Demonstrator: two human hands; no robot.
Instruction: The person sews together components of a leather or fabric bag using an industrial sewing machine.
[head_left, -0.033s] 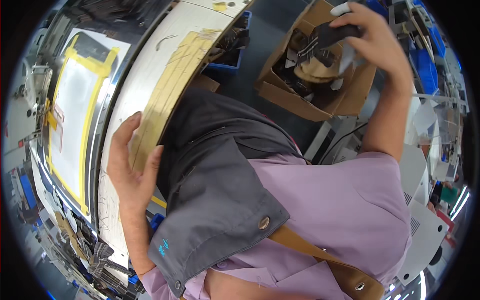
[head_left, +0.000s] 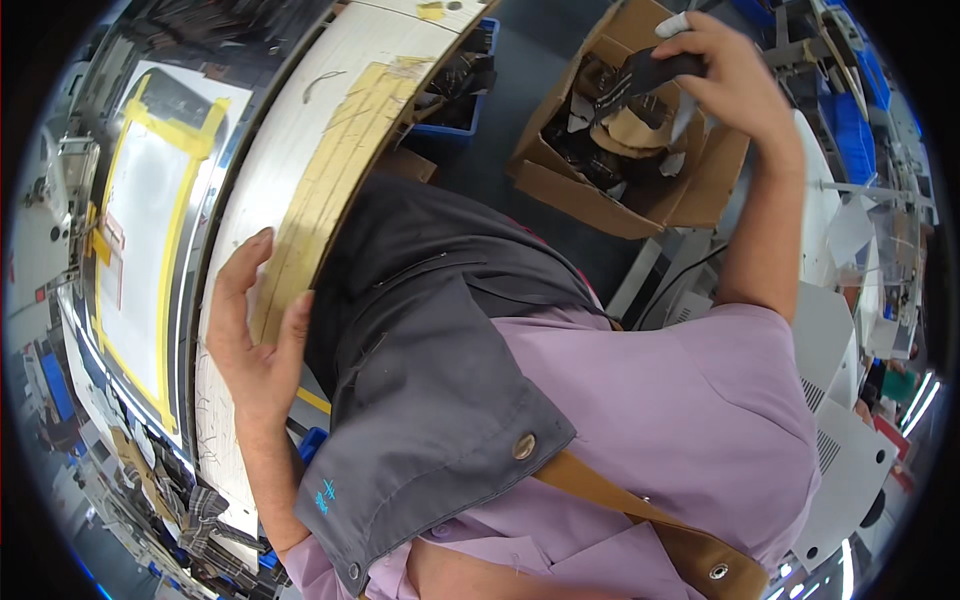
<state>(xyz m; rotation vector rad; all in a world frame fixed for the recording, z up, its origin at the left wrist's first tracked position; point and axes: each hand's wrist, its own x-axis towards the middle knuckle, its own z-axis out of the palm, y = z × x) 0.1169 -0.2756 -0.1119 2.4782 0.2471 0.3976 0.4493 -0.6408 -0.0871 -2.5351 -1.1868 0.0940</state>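
Cloth (head_left: 655, 72) over a cardboard box (head_left: 585, 205), seen from the head.
The right hand (head_left: 738, 88), above the box's opening, pinches the limp, dark cloth between thumb and bent fingers; crumpled dark scraps (head_left: 590, 165) and a rounded tan piece (head_left: 632, 133) lie inside. Well left of the box, the left hand (head_left: 255, 350) curves half open, holding nothing, by a smooth white table (head_left: 265, 165) with yellow tape (head_left: 345, 135).

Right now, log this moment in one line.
right hand: holds dark fabric piece over cardboard box | left hand: empty, by worktable edge
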